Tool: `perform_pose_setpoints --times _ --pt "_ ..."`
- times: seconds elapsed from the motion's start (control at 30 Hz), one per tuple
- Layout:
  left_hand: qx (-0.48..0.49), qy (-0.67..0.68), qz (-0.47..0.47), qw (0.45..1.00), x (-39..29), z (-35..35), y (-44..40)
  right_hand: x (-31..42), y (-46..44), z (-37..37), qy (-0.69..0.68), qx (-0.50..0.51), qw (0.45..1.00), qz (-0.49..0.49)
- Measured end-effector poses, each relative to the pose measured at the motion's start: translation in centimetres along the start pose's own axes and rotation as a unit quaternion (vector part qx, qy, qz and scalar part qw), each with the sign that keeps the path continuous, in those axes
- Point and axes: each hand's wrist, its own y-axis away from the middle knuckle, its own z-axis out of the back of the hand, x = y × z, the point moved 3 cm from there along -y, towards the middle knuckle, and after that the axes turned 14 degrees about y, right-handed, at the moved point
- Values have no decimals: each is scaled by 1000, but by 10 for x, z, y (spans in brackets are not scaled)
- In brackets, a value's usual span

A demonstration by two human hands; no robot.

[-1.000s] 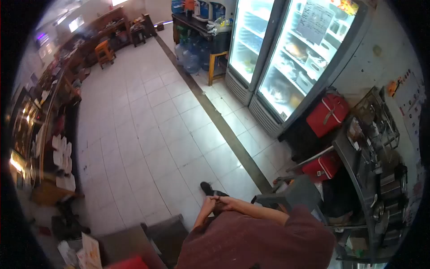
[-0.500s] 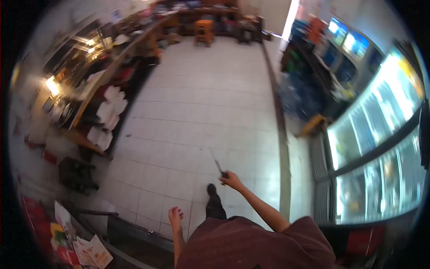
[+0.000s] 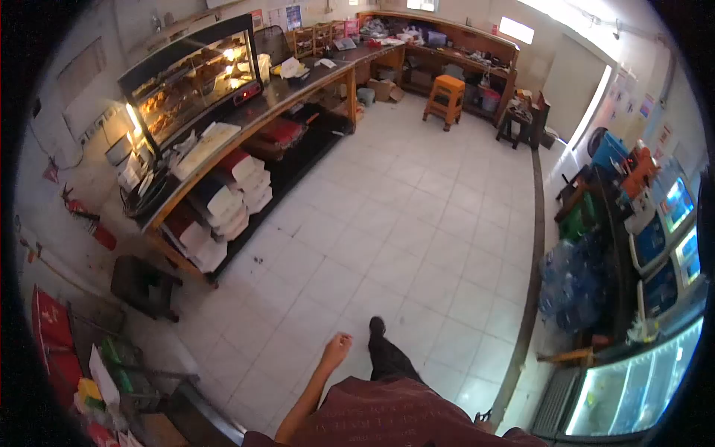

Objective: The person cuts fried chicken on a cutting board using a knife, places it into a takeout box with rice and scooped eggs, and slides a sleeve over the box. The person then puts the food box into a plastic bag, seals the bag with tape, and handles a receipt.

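Left hand (image 3: 338, 349), half-open, seemingly empty; dark object (image 3: 486, 415) at partly hidden right hand (image 3: 484, 426), well apart from left, grip and long axis unclear

Room interior, seen from above. Left: a worktop (image 3: 277, 92) carries a lit display case (image 3: 195, 88); white boxes (image 3: 229, 214) lie stacked on the low black shelf (image 3: 302, 160) beneath. A red fire extinguisher (image 3: 103, 236) is at the left wall, above a dark stool (image 3: 140, 283). Far side: an orange stool (image 3: 447, 91) stands on the tiled floor (image 3: 387, 223), right of a cardboard box (image 3: 382, 91). Right: bluish bottles (image 3: 570, 279) cluster beside a dark floor strip (image 3: 538, 216); nearer, a lit fridge (image 3: 633, 387).
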Motion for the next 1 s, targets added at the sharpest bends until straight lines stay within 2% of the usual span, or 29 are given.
perform_pose_setpoints --times 0.07,0.1,0.17,0.2,0.23,0.27,0.3,0.33,0.37,0.4,0.47,0.5,0.57,0.63,0.67,0.7,0.77,0.83,0.87,0.9,0.93,1.0 --pt "36 -170 34 984 36 -2 -57 77 -22 53 -16 -14 999 35" --pt "62 -245 92 963 83 15 -67 125 -30 89 -28 -23 998 54" --pt "50 -309 264 912 153 84 -38 232 -25 128 -53 -20 993 102" --pt "15 -299 343 890 154 115 -22 295 15 192 -123 -288 884 348" --pt "-30 -270 399 876 155 141 -16 350 28 255 -110 -42 945 305" --pt "-73 -233 430 869 147 157 -21 426 -47 230 -86 -136 919 361" --pt "-108 -200 450 863 142 165 -36 490 -29 289 40 -243 810 533" --pt "-132 -174 459 861 137 169 -58 558 -44 318 32 -355 732 580" --pt "-149 -148 466 859 135 171 -80 616 -40 371 -126 -44 887 442" --pt "-163 -130 470 858 135 174 -104 659 -7 431 -145 -127 824 532" --pt "-182 -102 463 862 142 182 -148 717 89 562 -133 -113 803 570" --pt "-197 -84 450 867 144 186 -175 756 81 583 -139 -142 803 562" --pt "-240 7 365 900 142 193 -263 840 70 626 -154 -196 800 546" --pt "-275 103 267 918 123 195 -368 890 60 655 -137 -137 755 626" --pt "-285 154 226 919 117 179 -408 899 39 648 -100 -168 799 569" --pt "-238 91 244 936 98 187 -485 929 31 668 -75 -192 842 498" --pt "-67 -125 257 956 66 183 -628 925 27 679 -73 -128 861 487" --pt "77 -248 168 951 9 166 -768 932 -25 661 -61 -6 906 419" --pt "122 -274 135 944 -33 158 -834 927 -63 640 -45 -85 880 465" --pt "36 -168 57 983 -76 152 -887 937 -88 631 -26 -165 845 508" --pt "27 -180 57 982 -116 148 -946 932 -86 649 -44 -155 915 371" --pt "13 -44 69 997 -162 141 -1051 953 -81 713 -37 -97 935 340"
